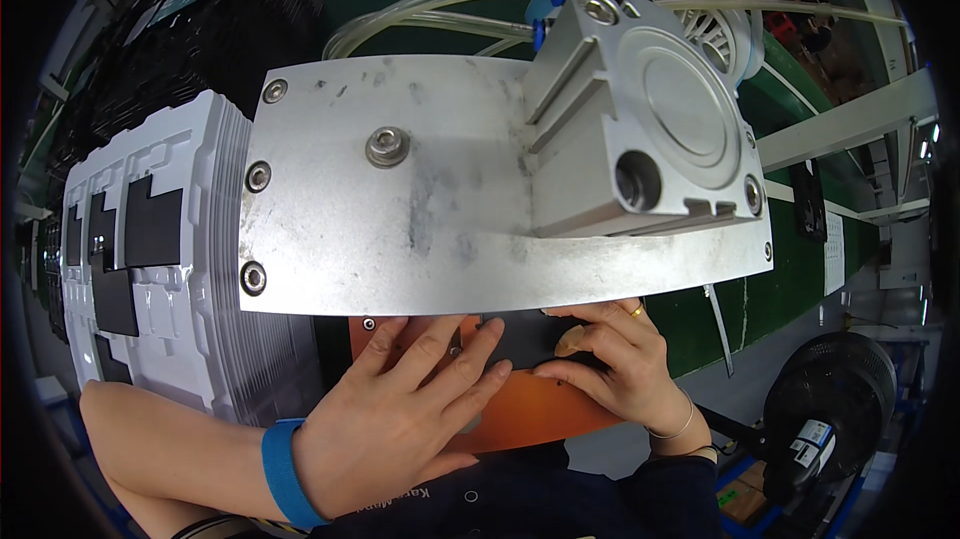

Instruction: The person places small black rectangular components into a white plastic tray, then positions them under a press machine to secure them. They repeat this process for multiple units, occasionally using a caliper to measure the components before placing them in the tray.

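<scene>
Green tabletop (690,339) under everything, seen right of the rig. Silver metal plate (440,229) sits above the work; its near edge hides the far side of what's below. White tray stack (205,189) off the plate's left edge, flat black pieces (155,224) in its top tray. Cylinder block (640,119) on the plate's right half.

Orange plate (545,409) below the silver plate's near edge, partly under both hands. Left hand (385,409) palm down over its left part, fingers loosely spread, nothing seen gripped. Right hand (630,369) at its right side, fingers curled, thumb and index close; can't tell if they pinch anything.

Key relation: dark sheet (525,339) lies between the hands, toward the orange plate's far edge. Visible strip's long axis looks side to side; true length can't be read, far edge hidden. It's right of the left fingertips, left of the right knuckles. Both hands about equally near; right thumb reaches its near edge. Tan patch (570,341) at a right fingertip, maybe a finger cot.
</scene>
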Available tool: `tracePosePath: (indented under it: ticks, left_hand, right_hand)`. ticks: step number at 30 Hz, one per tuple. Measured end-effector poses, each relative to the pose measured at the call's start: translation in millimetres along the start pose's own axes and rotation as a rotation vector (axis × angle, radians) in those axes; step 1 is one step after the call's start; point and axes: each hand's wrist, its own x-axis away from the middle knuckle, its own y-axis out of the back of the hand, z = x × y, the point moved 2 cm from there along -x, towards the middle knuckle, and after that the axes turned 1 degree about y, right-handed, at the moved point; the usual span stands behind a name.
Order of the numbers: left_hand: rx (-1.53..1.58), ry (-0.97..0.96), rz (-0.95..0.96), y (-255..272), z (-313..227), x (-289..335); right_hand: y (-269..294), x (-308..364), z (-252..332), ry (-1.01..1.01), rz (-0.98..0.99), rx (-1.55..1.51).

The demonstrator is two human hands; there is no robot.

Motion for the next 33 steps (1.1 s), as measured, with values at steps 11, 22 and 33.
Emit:
tracePosePath:
  ticks: [11,22,33]
  left_hand:
    - [0.059,0.023,0.027,-1,0,1]
    - [0.032,-0.012,-0.008,-2,2,-2]
    - [0.042,-0.016,0.018,-2,3,-4]
  right_hand:
    - [0,2,-2,-0.013,0.023,-0.013]
    - [2,-3,-1,-0.027,-0.009,0.022]
    - [-1,6,-5,-0.039,0.015,-0.035]
